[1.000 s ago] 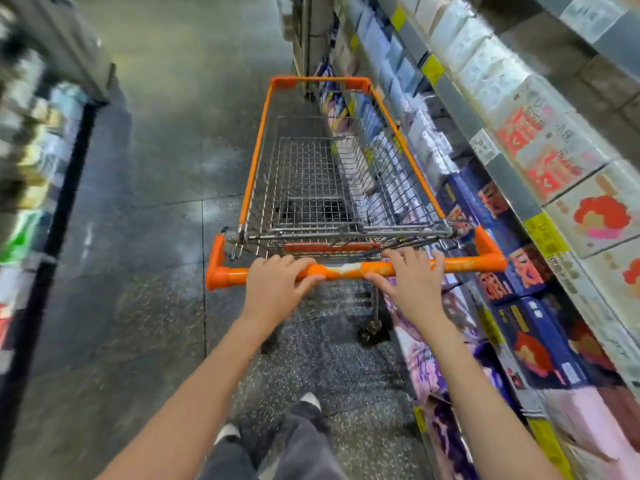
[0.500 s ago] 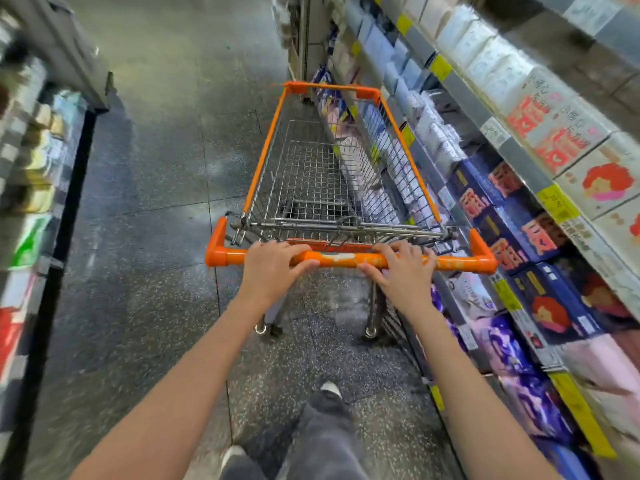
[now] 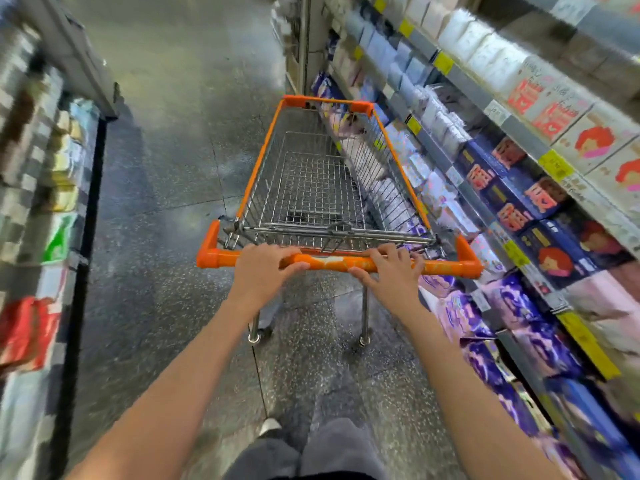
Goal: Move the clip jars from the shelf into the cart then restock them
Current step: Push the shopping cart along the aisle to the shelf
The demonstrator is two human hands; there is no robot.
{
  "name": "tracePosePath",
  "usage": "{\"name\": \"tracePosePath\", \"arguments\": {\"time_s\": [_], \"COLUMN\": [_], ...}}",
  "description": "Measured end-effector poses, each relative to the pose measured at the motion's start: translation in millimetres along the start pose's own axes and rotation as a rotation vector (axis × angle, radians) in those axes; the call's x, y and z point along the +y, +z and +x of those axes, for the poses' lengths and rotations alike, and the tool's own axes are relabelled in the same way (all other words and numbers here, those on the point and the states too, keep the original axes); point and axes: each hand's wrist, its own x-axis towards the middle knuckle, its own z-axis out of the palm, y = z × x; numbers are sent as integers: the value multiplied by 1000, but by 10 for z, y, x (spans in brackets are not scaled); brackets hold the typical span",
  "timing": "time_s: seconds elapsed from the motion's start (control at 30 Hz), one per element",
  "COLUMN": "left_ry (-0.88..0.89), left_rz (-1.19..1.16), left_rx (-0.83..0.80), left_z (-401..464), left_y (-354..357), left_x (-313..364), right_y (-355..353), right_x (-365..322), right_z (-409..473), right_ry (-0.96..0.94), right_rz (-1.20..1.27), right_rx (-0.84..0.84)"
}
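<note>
A wire cart [image 3: 322, 188] with orange trim is seen standing in a shop aisle on a dark speckled floor [image 3: 166, 237]. Its orange handle [image 3: 446, 267] is gripped by both hands. The left hand [image 3: 263, 271] is curled over the bar left of the middle, with the thumb tucked along the near side. The right hand [image 3: 393, 275] is laid over the bar right of the middle, the fingers bent over its top and the thumb stretched out toward the left hand. Nothing can be made out inside the cart's basket. Close along the cart's right side, shelves [image 3: 519, 126] packed with white, blue and purple boxes are seen, with yellow price labels on their edges. The goods there are blurred, and clip jars cannot be told apart among them. On the left, another blurred shelf [image 3: 38, 188] of goods is seen. Grey trouser legs [image 3: 311, 452] and a shoe tip [image 3: 270, 426] are visible below the arms.
</note>
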Motion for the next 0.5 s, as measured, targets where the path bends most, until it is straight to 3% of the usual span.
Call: {"name": "tracePosePath", "arguments": {"time_s": [0.13,0.5], "left_ry": [-15,-127], "left_rz": [8,-46], "left_rx": [15,29], "left_z": [-351,-1602], "left_y": [-109,-368], "left_x": [-175,-229], "right_y": [10,-163], "right_x": [-286,-833], "right_z": [-314,-1271], "right_ry": [-48,-114], "right_rz": [-18,10], "right_rx": [42,-126]}}
